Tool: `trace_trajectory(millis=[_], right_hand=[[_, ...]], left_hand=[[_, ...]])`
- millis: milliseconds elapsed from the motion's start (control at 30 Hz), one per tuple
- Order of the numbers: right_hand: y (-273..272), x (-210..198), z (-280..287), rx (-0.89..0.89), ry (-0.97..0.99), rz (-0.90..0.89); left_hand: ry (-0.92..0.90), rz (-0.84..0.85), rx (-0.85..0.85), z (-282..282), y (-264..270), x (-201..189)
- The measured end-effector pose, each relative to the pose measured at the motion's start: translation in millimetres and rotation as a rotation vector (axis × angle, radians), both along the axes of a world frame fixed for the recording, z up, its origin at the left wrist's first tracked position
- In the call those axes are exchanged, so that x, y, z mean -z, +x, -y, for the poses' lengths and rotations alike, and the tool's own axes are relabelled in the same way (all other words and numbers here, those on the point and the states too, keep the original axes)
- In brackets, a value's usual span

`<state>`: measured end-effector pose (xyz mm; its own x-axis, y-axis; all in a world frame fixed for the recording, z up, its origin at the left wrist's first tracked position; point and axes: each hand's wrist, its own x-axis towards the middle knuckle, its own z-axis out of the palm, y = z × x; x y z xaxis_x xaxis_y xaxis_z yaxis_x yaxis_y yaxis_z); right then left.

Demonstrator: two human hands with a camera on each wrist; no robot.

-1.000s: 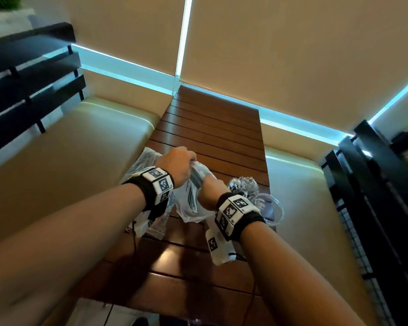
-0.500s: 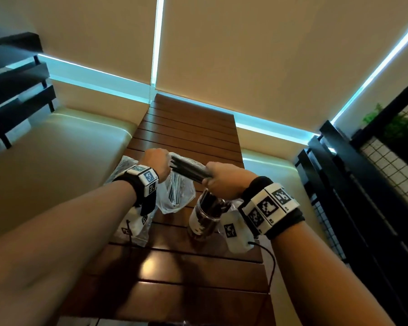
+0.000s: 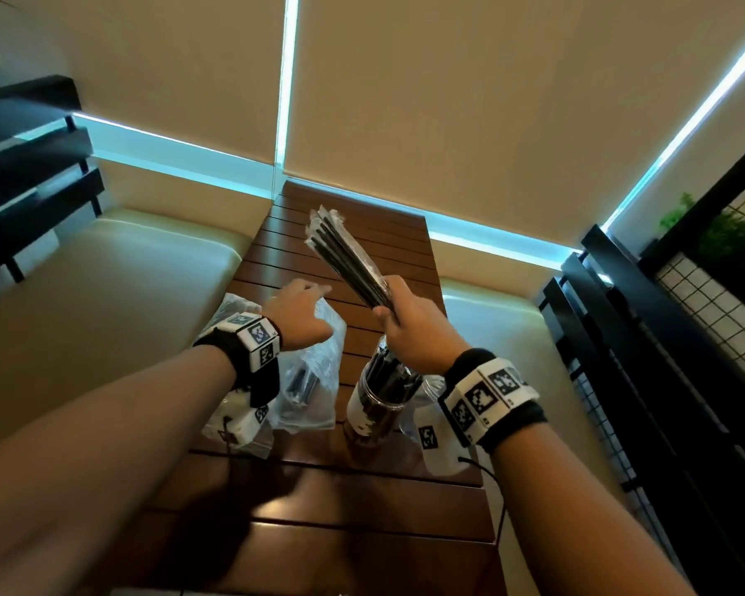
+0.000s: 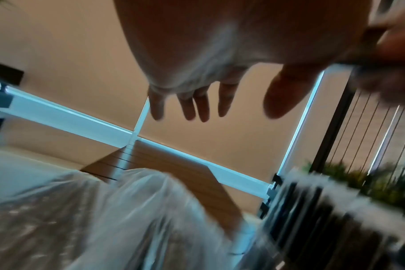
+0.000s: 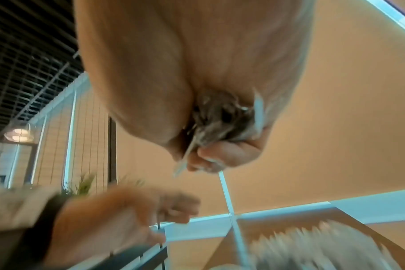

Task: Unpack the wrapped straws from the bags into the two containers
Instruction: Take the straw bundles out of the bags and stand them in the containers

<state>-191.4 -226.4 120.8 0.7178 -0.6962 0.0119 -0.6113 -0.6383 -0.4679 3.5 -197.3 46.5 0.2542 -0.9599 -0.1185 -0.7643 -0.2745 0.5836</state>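
My right hand point(image 3: 394, 301) grips a bundle of wrapped black straws point(image 3: 345, 258) by its lower end, raised and pointing up and away over the table; the wrist view shows the bundle's end point(image 5: 222, 117) inside the curled fingers. Below that hand stands a clear round container point(image 3: 377, 402) holding several black straws. My left hand point(image 3: 306, 309) hovers with fingers point(image 4: 202, 107) straight and spread above a clear plastic bag point(image 3: 315, 372) with straws left inside. The second container is mostly hidden behind my right wrist.
A slatted wooden table point(image 3: 353, 501) runs away from me between two cream cushioned benches point(image 3: 104, 303). Another plastic bag point(image 3: 224, 307) lies at the table's left edge under my left wrist. Black slatted chair backs point(image 3: 663, 359) stand to the right.
My right hand has pulled the straw bundle out of the bag and lifted it up. My left hand has let go of the bag and opened.
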Motion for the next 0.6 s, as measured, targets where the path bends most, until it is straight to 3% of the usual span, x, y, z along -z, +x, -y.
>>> trace_trajectory(millis=[133, 267, 400, 600], right_hand=[[7, 35, 0, 0.026, -0.04, 0.13], [18, 53, -7, 0.024, -0.019, 0.245], [23, 68, -12, 0.001, -0.003, 0.313], [24, 61, -12, 0.052, 0.083, 0.386]], left_hand=[[-0.199, -0.716, 0.087, -3, -17, -35], [-0.283, -1.113, 0.016, -2, -27, -50], [-0.43, -1.215, -0.133, 8, -36, -54], [-0.475, -1.115, -0.246, 18, -39, -55]])
